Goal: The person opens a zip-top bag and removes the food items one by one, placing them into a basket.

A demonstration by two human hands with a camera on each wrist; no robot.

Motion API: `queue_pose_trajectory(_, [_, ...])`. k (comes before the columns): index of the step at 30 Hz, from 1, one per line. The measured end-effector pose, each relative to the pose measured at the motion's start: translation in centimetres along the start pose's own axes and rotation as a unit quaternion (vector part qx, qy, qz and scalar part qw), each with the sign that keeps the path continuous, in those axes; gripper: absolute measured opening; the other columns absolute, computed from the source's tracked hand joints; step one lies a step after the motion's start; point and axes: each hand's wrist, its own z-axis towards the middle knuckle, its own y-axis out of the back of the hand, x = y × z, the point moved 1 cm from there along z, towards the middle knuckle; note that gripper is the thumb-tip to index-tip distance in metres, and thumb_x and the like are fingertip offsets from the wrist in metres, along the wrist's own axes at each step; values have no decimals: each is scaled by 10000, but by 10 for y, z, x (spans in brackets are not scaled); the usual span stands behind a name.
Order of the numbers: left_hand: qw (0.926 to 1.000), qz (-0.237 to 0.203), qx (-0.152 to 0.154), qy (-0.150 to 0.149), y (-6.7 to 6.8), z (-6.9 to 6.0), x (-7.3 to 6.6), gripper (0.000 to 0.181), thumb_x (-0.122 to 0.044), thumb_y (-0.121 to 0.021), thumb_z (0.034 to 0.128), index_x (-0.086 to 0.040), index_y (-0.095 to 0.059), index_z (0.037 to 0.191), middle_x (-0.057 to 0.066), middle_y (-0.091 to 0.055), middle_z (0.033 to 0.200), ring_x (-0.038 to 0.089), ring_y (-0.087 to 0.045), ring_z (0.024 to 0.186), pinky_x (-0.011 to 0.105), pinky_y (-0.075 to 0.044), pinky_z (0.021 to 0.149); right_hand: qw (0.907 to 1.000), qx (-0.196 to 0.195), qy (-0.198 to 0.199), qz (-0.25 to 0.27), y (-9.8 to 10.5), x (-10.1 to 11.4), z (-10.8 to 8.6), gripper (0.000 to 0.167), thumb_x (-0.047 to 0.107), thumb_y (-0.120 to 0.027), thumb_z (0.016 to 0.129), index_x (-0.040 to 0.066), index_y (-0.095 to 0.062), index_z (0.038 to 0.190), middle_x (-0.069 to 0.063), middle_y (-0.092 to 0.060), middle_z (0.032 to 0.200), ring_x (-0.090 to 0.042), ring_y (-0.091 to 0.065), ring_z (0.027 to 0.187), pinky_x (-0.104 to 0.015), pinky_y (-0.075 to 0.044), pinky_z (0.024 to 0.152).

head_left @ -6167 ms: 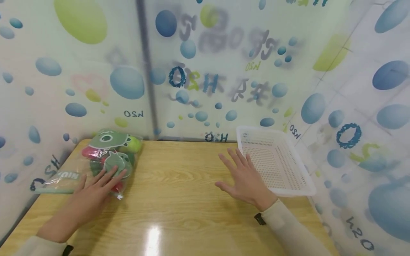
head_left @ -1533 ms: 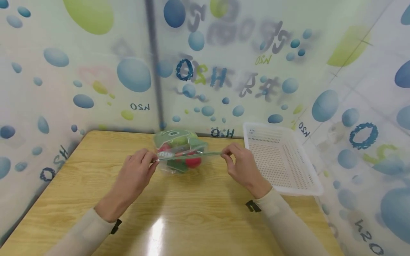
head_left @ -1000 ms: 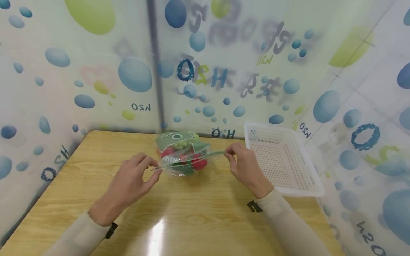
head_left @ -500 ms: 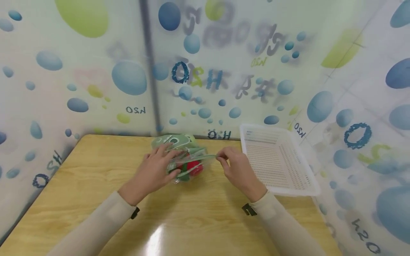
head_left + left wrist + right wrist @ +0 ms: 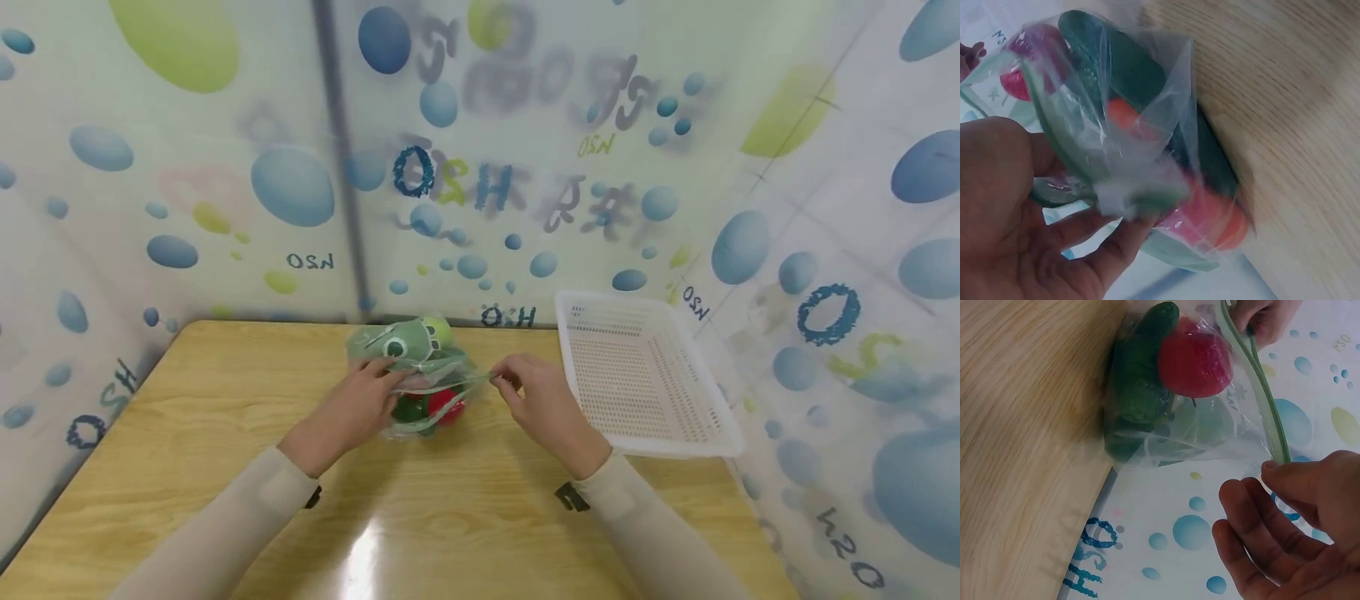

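A clear bag with a green printed top (image 5: 408, 340) lies on the table, its zip mouth parted toward the person. Inside show a red round item (image 5: 446, 406), dark green pieces (image 5: 1129, 62) and orange-red ones (image 5: 1124, 115). My left hand (image 5: 348, 412) holds the left side of the bag's mouth; in the left wrist view the thumb goes behind the green strip (image 5: 1054, 131). My right hand (image 5: 547, 408) pinches the right end of the strip; the right wrist view shows thumb and forefinger at the strip (image 5: 1270, 412), other fingers loosely bent.
A white perforated basket (image 5: 637, 375) stands at the right rear of the wooden table (image 5: 225, 400), close to my right hand. Patterned sheets with blue and green spots (image 5: 292, 187) rise behind the table and along both sides.
Earlier the bag lay at the far left under my left hand; it now lies mid-table between both hands. Its mouth has parted, and my left hand has shifted from the strip's left end toward the bag's middle.
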Motion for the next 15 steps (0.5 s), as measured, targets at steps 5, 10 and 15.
queue_pose_trajectory(5, [9979,582,-276,17,8,-16,-3,100,-102,-774,1081,-5,-768,1106,148,-774,1066,346,-718,1047,599,-583,1020,10000,21,20,-54,-6,5,3,61,70,-824,1083,105,-844,1129,-49,-828,1028,-158,-749,876,-318,-650,783])
queue_pose_trajectory(10, [9992,151,-136,358,16,-33,-12,249,-120,-700,1136,-77,-653,896,47,-608,796,199,-587,757,479,-603,796,9999,71,-100,9,-8,12,8,60,61,-804,1094,90,-851,1118,-53,-859,1017,-149,-753,858,-336,-656,789])
queue_pose_trajectory(15, [9930,-606,233,982,15,-38,-20,282,-181,-625,1180,-71,-679,926,58,-610,816,174,-576,744,412,-589,652,9993,105,-336,137,-12,15,16,81,56,-759,1117,64,-834,1147,-59,-872,959,-127,-759,784,-301,-637,721])
